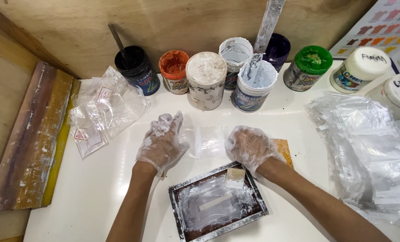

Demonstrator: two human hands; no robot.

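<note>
**Gloved hands flat on a clear bag**

Left hand (161, 142) and right hand (249, 147), both gloved, press open-palmed on the ends of a clear bag (210, 141) lying mid-table. A framed screen (218, 204) sits just below, paint jars (206, 79) behind, a bag pile (370, 152) crowding the right edge. Bare table (88, 192) lies lower left.

Both gloved hands, left hand (162, 141) and right hand (250, 147), press flat on a clear plastic bag (209, 141). A small framed screen (218, 201) lies just below them. Paint jars (206, 80) stand behind, perhaps nine.
</note>
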